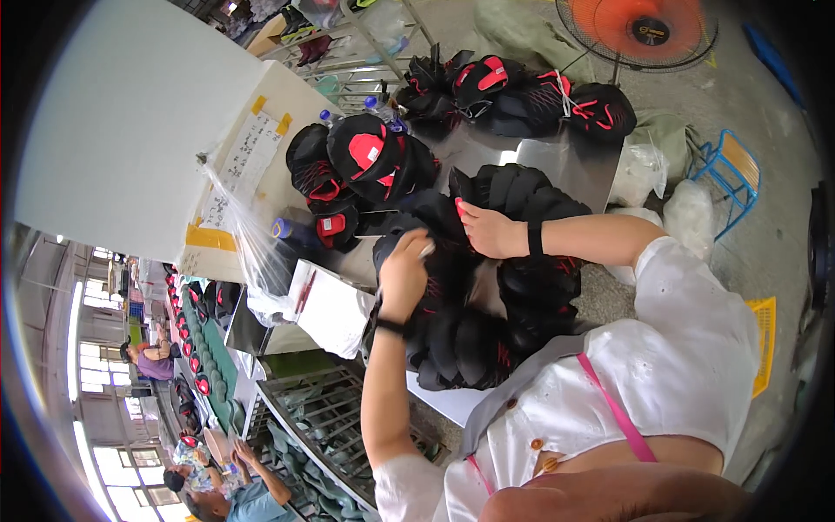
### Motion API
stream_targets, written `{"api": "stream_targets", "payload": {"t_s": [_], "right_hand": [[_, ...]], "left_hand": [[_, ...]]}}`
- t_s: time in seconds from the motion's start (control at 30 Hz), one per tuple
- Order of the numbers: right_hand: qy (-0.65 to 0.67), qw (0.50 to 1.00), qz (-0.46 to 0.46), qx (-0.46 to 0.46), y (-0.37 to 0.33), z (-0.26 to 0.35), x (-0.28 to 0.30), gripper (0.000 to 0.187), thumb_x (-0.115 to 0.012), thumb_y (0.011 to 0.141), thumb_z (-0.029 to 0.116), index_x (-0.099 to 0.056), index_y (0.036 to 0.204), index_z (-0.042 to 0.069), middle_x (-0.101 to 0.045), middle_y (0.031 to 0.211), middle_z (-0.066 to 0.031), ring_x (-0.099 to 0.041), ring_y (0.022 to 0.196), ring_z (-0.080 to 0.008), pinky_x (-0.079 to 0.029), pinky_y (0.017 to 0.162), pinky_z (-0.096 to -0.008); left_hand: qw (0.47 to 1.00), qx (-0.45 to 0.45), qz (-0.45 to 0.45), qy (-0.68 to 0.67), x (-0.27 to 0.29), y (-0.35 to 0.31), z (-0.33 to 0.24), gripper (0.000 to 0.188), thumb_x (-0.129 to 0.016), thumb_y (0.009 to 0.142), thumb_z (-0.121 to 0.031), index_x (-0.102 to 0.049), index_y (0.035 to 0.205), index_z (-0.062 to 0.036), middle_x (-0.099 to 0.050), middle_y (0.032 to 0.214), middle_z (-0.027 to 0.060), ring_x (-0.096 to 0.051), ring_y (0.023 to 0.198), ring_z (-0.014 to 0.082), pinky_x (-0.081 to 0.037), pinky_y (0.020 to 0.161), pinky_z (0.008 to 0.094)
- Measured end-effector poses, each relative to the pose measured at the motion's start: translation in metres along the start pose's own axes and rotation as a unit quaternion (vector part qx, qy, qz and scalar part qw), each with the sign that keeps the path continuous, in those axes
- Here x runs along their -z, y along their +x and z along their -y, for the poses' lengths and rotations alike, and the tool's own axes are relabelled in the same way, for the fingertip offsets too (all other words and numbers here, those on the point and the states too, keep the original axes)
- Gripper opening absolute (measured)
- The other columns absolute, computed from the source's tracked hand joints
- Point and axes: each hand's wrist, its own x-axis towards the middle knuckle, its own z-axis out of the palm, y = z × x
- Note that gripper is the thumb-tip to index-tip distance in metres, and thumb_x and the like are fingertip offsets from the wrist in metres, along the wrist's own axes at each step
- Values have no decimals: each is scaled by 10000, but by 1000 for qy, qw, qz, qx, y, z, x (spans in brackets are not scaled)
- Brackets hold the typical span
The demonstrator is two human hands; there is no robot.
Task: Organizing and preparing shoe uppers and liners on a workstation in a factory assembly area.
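Observation:
Black shoe uppers with red details (457,344) lie packed in overlapping rows on the metal table (565,165) in front of me. My left hand (404,274) is over the left side of this ring, its fingers closed around a small white object (426,250) too blurred to name. Just to its right, my right hand (493,231) grips the edge of a black shoe upper (439,213), with a red spot at its fingertips. Dark bands circle both wrists. The fingers' undersides are hidden.
More black and red uppers (370,157) are piled at the back left, and tied bundles (522,100) at the far edge. A white pad (335,304) lies at left. An orange fan (644,30), a blue-framed stool (731,174) and a rack of grey-green pieces (313,444) surround the table. Other people work at lower left.

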Motion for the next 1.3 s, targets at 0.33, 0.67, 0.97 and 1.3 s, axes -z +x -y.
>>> {"api": "stream_targets", "payload": {"t_s": [0.33, 0.67, 0.97, 1.3], "right_hand": [[127, 977, -171, 1, -20, -42, -15, 144, -527, 671, 231, -639, 597, 180, -572, 685, 39, -475, 812, -176, -320, 677, -300], [185, 978, -1, 96, -18, -64, 4, 325, -574, 748, 435, -609, 991, 222, -594, 895, 60, -453, 991, -216, -366, 759, -333], [205, 931, 269, 133, 90, -33, 9, 245, -496, 763, 182, -606, 943, 57, -631, 857, -151, -607, 823, -314, -474, 643, -420], [336, 937, 90, 25, 140, 19, -26, 133, -575, 643, 115, -641, 727, 34, -623, 742, -130, -597, 753, -311, -480, 606, -402]], "left_hand": [[947, -7, 165, 274, -126, 113, 52, 126, -524, 724, -156, -543, 817, -74, -605, 736, 91, -591, 732, 263, -483, 577, 396], [895, 149, 190, 374, 40, -72, 85, 209, -582, 757, -298, -520, 730, -100, -556, 593, 94, -576, 571, 280, -464, 481, 410], [848, 100, 238, 463, -40, -66, 72, 112, -491, 781, -155, -559, 854, -102, -526, 810, 57, -586, 737, 200, -495, 502, 324], [897, 89, 299, 313, -63, -66, 66, 180, -486, 781, -145, -633, 882, -126, -601, 833, 63, -602, 731, 239, -498, 602, 357]]}}
